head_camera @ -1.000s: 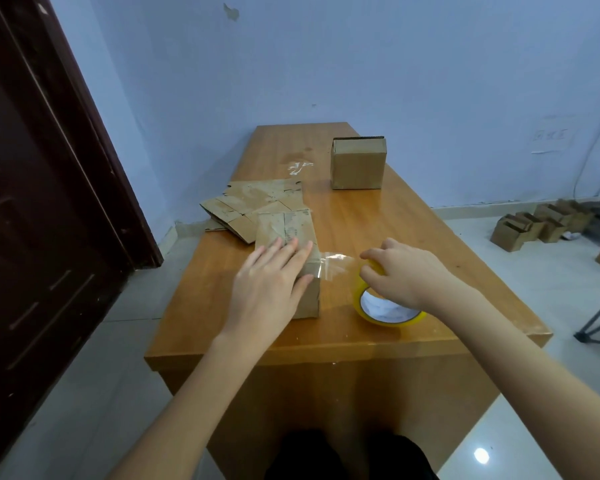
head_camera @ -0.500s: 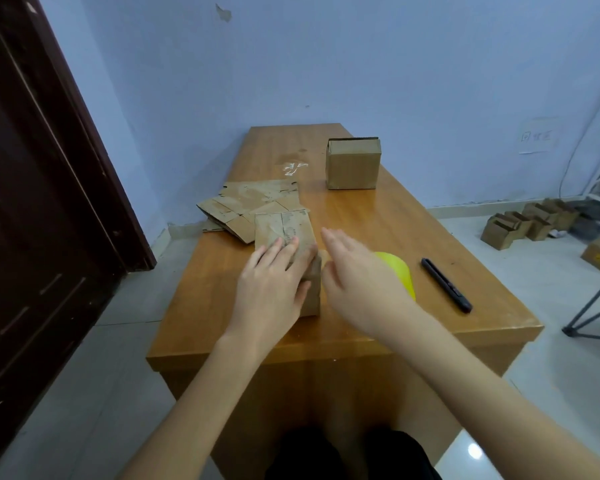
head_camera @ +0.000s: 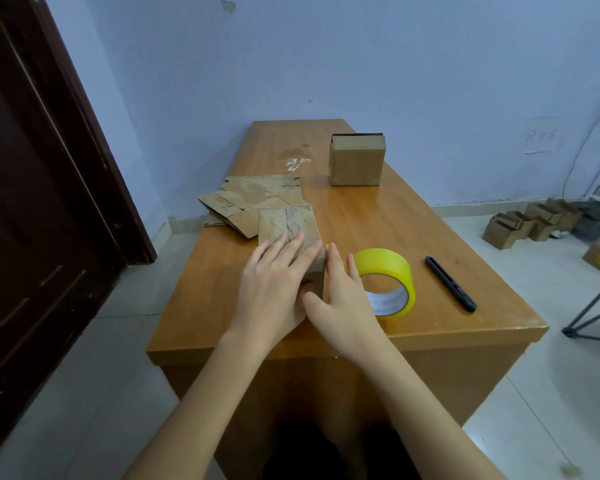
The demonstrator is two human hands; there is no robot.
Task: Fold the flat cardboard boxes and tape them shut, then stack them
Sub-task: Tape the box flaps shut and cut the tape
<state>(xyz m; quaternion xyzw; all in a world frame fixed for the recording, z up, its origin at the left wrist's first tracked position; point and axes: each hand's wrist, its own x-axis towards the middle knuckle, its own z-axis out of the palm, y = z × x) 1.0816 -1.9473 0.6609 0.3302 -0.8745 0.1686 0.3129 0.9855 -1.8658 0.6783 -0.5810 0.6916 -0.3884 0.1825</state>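
A folded cardboard box (head_camera: 286,221) lies on the wooden table (head_camera: 361,220) in front of me. My left hand (head_camera: 274,282) rests flat on its top, fingers spread. My right hand (head_camera: 340,299) presses flat against its right side, thumb at the near end. A yellow tape roll (head_camera: 390,273) lies on the table just right of that hand, untouched. Flat cardboard blanks (head_camera: 246,199) are piled behind the box. A finished box (head_camera: 356,160) stands further back on the right.
A black pen-like cutter (head_camera: 450,288) lies right of the tape roll near the table's right edge. A scrap of clear tape (head_camera: 297,163) sits mid-table. Several small boxes (head_camera: 530,221) are on the floor at right, near a tripod leg (head_camera: 589,313). A dark door (head_camera: 32,202) is at left.
My right hand let go of the tape roll, moved left and now presses against the box's right side. The roll lies free on the table. My left hand stayed on the box top.
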